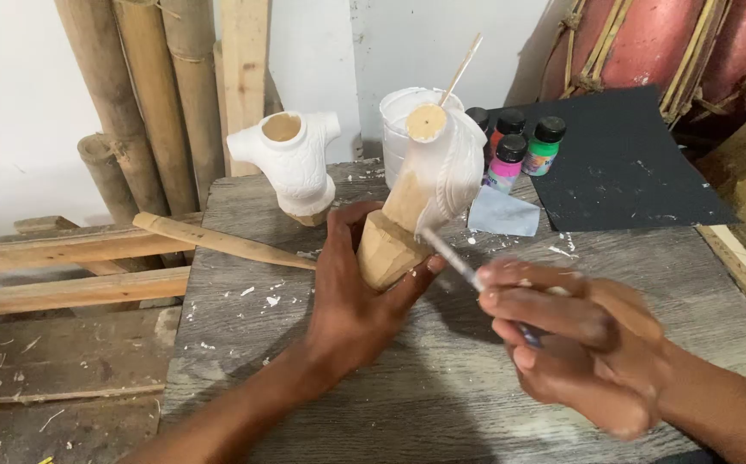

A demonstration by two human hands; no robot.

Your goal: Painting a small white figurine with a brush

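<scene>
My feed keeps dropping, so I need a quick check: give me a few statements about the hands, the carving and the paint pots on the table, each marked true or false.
1. The left hand grips the bare lower part of the partly white-painted wooden carving. True.
2. The right hand is empty. False: it holds a thin brush whose tip meets the carving.
3. The white-painted torso-shaped carving lies on its side. False: it stands upright on the grey wooden table.
4. Small paint bottles with black caps stand behind the held carving. True.
5. The white plastic tub has a stick standing in it. True.
</scene>
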